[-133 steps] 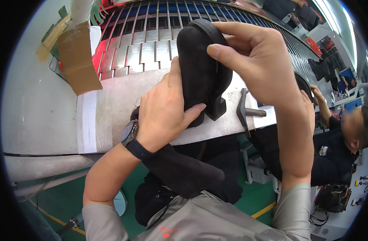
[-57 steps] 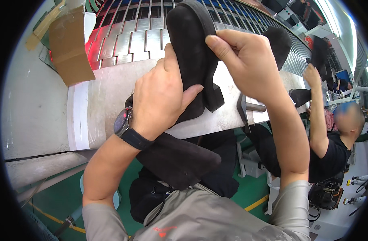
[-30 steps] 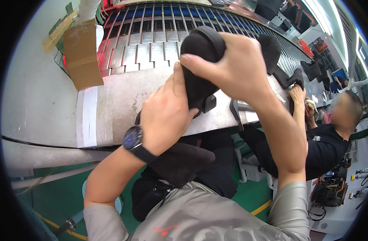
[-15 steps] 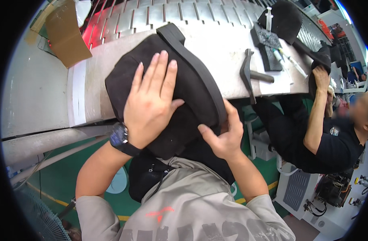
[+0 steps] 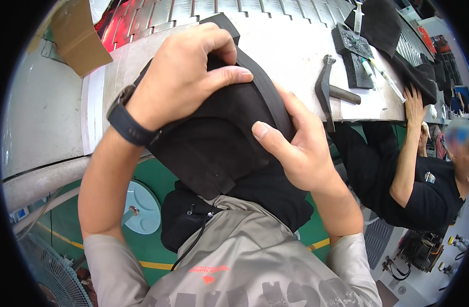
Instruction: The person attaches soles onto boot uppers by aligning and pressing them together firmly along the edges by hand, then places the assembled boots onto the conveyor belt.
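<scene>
A black boot (image 5: 193, 153) lies on its side over the table edge and my lap, its thick sole edge curving along the right and its heel block at the far end. My left hand (image 5: 193, 71) is closed on the upper near the heel, thumb pressed along the seam by the sole and fingers curled over. Lower down, my right hand (image 5: 301, 140) grips the sole's front part, with the thumb on the upper and the fingers round behind the sole. What lies under my left fingers is hidden.
On the table to the right lie a hammer (image 5: 322, 93), black speckled blocks (image 5: 352, 41) and several syringes (image 5: 370, 71). Metal conveyor slats (image 5: 275, 7) run behind. Folded cardboard (image 5: 81, 41) stands at left. A co-worker (image 5: 418, 189) handles another black boot (image 5: 423, 82). A fan (image 5: 50, 276) is lower left.
My left hand has gone from lying flat on the boot to gripping its upper by the sole, farther away. My right hand has moved slightly up along the sole.
</scene>
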The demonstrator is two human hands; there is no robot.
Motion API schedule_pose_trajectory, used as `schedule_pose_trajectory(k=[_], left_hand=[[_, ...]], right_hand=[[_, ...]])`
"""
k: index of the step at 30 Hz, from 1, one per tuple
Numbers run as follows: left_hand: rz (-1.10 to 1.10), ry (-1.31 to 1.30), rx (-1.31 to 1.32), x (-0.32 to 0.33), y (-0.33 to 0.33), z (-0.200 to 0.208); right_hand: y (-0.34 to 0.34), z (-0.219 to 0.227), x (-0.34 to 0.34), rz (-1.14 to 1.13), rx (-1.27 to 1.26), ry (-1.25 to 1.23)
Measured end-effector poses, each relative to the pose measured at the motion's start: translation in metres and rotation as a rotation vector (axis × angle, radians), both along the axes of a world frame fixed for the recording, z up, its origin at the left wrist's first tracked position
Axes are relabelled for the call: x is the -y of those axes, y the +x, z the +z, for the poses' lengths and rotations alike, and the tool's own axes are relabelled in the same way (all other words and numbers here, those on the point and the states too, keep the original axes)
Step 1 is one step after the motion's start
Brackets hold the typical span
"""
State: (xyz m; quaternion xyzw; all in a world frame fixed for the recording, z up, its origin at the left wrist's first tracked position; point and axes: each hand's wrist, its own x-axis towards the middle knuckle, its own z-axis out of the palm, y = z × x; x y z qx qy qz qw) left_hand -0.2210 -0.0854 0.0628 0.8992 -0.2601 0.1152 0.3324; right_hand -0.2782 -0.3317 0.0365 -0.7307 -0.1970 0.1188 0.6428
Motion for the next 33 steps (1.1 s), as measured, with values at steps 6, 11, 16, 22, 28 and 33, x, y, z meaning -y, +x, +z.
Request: schedule_pose_trajectory(k=[6, 11, 16, 22, 28, 33], left_hand=[[-0.015, -0.102, -0.001, 0.001, 0.011, -0.011], [0.058, -0.090, 0.121, 0.007, 0.014, -0.019], [0.068, -0.141, 0.203, 0.011, 0.014, -0.024], [0.093, -0.183, 0.233, 0.011, 0.012, -0.030], [0.016, -0.208, 0.200, -0.001, 0.012, -0.027], [-0.017, -0.211, -0.064, -0.013, 0.010, -0.016]], right_hand=[[0.010, 0.003, -0.009, -0.010, 0.118, -0.173], [0.010, 0.009, -0.007, 0.033, 0.107, -0.257], [0.014, 0.012, -0.005, 0.086, 0.056, -0.247], [0.013, 0.010, -0.006, 0.089, 0.099, -0.264], [0.016, 0.021, -0.005, 0.187, 0.202, -0.391], [0.021, 0.010, 0.003, 0.198, 0.230, -0.449]])
